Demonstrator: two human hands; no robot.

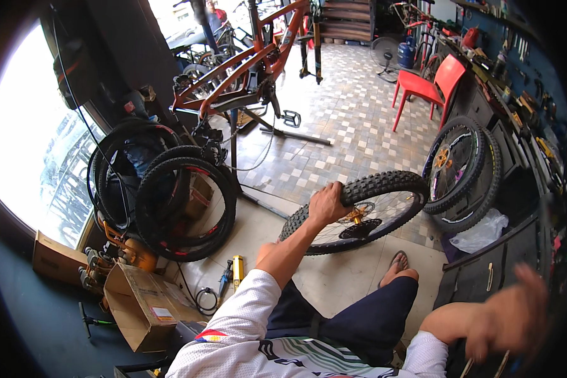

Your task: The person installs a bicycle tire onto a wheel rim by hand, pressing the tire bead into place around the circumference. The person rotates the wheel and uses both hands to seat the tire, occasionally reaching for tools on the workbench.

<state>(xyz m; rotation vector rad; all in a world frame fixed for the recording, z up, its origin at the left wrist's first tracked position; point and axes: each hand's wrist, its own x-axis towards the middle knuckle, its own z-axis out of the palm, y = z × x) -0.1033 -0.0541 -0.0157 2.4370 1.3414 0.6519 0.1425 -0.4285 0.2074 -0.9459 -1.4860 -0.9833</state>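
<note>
My left hand (329, 203) is wrapped over the knobby tire of a bicycle wheel (387, 179), which it holds tilted in front of my knees. A gold hub (356, 218) and a dark cassette (360, 229) show at the wheel's middle. Over at the lower right, my right hand (513, 312) is raised near the dark workbench (463, 283), apart from the wheel. Motion blurs its fingers, so whether they grip anything cannot be made out. Slim light-coloured sticks (490, 277) lie on the bench near that hand.
An orange bike frame (233, 69) hangs on a repair stand (233, 138) ahead. Loose tires (142, 214) lean at left beside an open cardboard box (148, 309). Another wheel (457, 160) and a clear plastic bag (482, 231) sit at right, below a red chair (431, 86).
</note>
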